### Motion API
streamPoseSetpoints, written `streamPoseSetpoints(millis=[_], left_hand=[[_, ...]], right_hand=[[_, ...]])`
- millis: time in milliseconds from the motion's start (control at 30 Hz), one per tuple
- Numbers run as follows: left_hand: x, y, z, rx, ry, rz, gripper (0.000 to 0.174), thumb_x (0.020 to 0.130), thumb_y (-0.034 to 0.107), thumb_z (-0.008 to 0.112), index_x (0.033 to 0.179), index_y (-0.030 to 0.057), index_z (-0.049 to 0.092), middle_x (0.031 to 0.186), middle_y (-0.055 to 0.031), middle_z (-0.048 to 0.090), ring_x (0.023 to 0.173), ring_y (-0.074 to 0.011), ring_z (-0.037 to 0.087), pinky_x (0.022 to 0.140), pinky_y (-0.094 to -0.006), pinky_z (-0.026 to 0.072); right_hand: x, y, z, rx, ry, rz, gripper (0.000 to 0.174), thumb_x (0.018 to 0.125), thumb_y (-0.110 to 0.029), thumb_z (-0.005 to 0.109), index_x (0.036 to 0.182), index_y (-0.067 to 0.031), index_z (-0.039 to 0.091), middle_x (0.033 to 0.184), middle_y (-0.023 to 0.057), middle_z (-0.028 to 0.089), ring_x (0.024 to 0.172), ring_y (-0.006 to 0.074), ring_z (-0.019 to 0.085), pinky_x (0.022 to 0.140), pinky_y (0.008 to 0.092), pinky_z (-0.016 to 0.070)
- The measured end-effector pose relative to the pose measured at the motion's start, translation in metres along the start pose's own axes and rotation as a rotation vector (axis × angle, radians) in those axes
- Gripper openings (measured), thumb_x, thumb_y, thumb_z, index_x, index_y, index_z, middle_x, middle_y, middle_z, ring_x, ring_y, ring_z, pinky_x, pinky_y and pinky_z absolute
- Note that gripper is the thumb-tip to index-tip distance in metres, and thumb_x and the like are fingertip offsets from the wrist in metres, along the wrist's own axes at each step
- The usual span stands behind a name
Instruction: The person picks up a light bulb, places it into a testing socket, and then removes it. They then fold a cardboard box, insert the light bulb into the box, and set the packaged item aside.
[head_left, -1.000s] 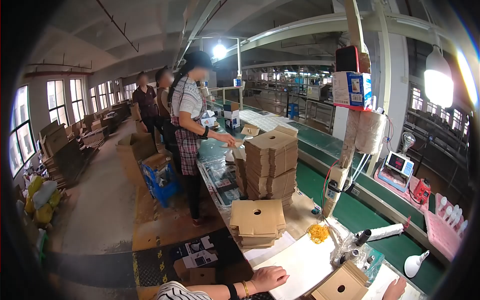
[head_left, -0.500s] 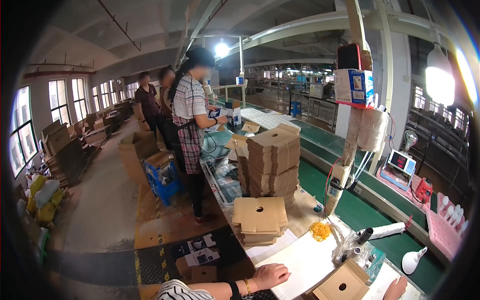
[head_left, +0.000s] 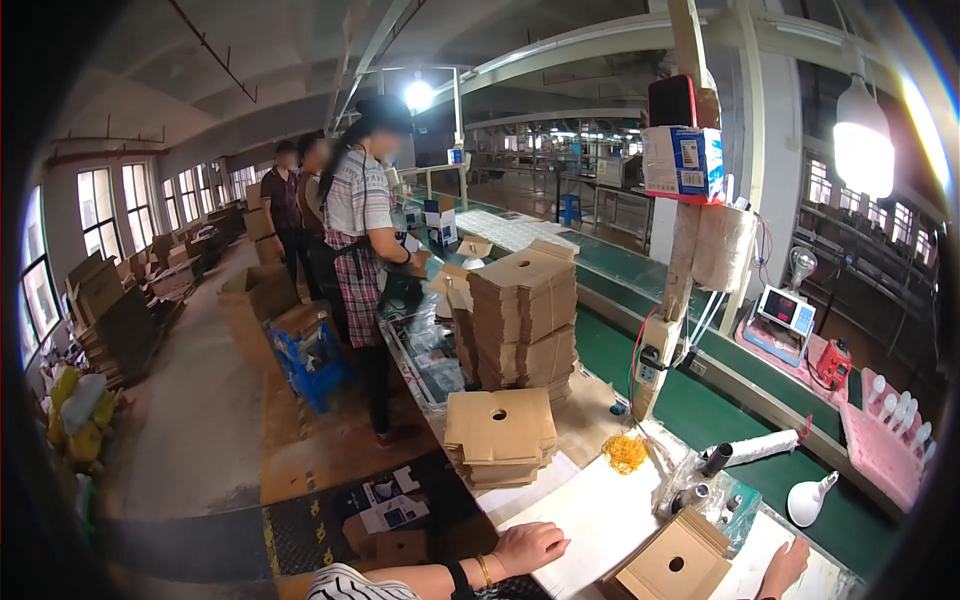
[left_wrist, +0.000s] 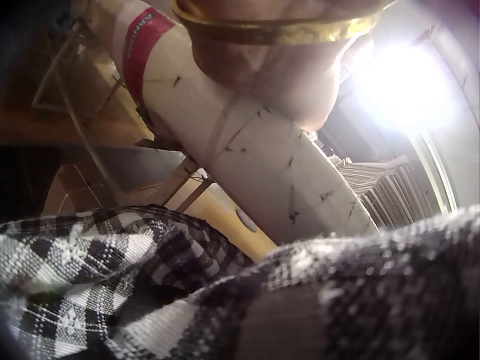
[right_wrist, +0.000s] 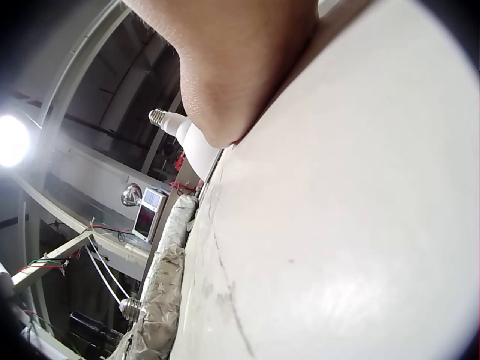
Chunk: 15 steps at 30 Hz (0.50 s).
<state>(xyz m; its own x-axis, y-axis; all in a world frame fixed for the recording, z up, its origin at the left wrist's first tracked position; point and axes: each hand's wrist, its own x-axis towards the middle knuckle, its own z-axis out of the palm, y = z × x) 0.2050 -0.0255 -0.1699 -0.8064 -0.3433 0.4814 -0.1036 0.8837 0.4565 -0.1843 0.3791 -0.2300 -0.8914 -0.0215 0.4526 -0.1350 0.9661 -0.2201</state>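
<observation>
My left hand (head_left: 530,548) rests at the edge of the white work surface (head_left: 588,522), fingers loosely curled and holding nothing. In the left wrist view, the heel of that hand (left_wrist: 266,79) lies on the pale edge below a gold bracelet (left_wrist: 277,31). At the lower right, my right hand (head_left: 787,567) lies on the white surface with nothing in it. The right wrist view shows only the heel of this hand (right_wrist: 240,75) against the surface. Between both hands sits a small stack of folded brown cardboard pieces (head_left: 690,585), with a round hole in the top one.
More cardboard stacks (head_left: 500,425) stand ahead, one tall (head_left: 525,310). Yellow rubber bands (head_left: 625,454), dark and metallic cylinders (head_left: 716,460) and a white bulb (head_left: 810,500) lie nearby. Beyond a post (head_left: 682,270) are a meter (head_left: 785,312) and a pink bulb tray (head_left: 880,440). A person (head_left: 355,220) stands at the bench.
The head view has shifted slightly, bringing more of my right hand into sight. My left hand stays in place. The person at the bench has drawn their hand back from the cardboard stack.
</observation>
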Motion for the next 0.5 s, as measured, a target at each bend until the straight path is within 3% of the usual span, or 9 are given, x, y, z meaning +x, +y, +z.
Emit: streamPoseSetpoints(millis=[167, 233, 267, 333, 500], left_hand=[[-0.003, 0.002, -0.001, -0.014, 0.0, 0.004, 0.023, 0.091, 0.024, 0.064, 0.075, 0.0082, 0.06, 0.072, -0.007, 0.06, 0.07, -0.0263, 0.064, 0.062, -0.038, 0.0524], [0.001, 0.002, -0.003, -0.011, -0.008, 0.0, 0.023, 0.091, 0.024, 0.064, 0.075, 0.0084, 0.059, 0.072, -0.0067, 0.06, 0.07, -0.0262, 0.064, 0.062, -0.0381, 0.0525], [0.0, 0.002, -0.002, 0.009, -0.006, -0.009, 0.023, 0.091, 0.024, 0.064, 0.075, 0.0086, 0.06, 0.072, -0.0068, 0.06, 0.071, -0.0262, 0.064, 0.063, -0.0381, 0.0526], [0.002, 0.002, -0.003, 0.003, 0.002, -0.004, 0.023, 0.091, 0.024, 0.064, 0.075, 0.0086, 0.06, 0.072, -0.0068, 0.06, 0.071, -0.0263, 0.064, 0.063, -0.038, 0.0526], [0.001, 0.003, -0.004, -0.028, 0.008, 0.003, 0.025, 0.091, 0.025, 0.063, 0.074, 0.0077, 0.06, 0.072, -0.0067, 0.06, 0.07, -0.0265, 0.063, 0.062, -0.038, 0.0515]], right_hand=[[-0.007, -0.004, -0.019, 0.022, -0.104, 0.019, 0.037, 0.094, -0.014, 0.058, 0.129, -0.0008, 0.053, 0.134, 0.0178, 0.054, 0.128, 0.0344, 0.047, 0.104, 0.0472, 0.0382], [-0.001, 0.01, 0.009, -0.005, 0.025, -0.022, 0.037, 0.094, -0.014, 0.059, 0.128, -0.0008, 0.053, 0.132, 0.0172, 0.055, 0.128, 0.034, 0.048, 0.104, 0.0471, 0.0383], [-0.001, -0.006, -0.012, 0.002, 0.036, -0.027, 0.037, 0.094, -0.014, 0.059, 0.128, -0.0008, 0.053, 0.132, 0.0172, 0.055, 0.128, 0.034, 0.048, 0.104, 0.0471, 0.0383], [-0.017, -0.04, -0.086, 0.007, -0.154, -0.129, 0.046, 0.102, -0.031, 0.047, 0.127, 0.0058, 0.057, 0.129, 0.0262, 0.059, 0.123, 0.0386, 0.054, 0.106, 0.0446, 0.0406], [-0.02, -0.032, -0.076, 0.022, -0.042, -0.153, 0.043, 0.101, -0.027, 0.049, 0.128, 0.006, 0.056, 0.13, 0.027, 0.058, 0.122, 0.0386, 0.054, 0.105, 0.0441, 0.0414]])
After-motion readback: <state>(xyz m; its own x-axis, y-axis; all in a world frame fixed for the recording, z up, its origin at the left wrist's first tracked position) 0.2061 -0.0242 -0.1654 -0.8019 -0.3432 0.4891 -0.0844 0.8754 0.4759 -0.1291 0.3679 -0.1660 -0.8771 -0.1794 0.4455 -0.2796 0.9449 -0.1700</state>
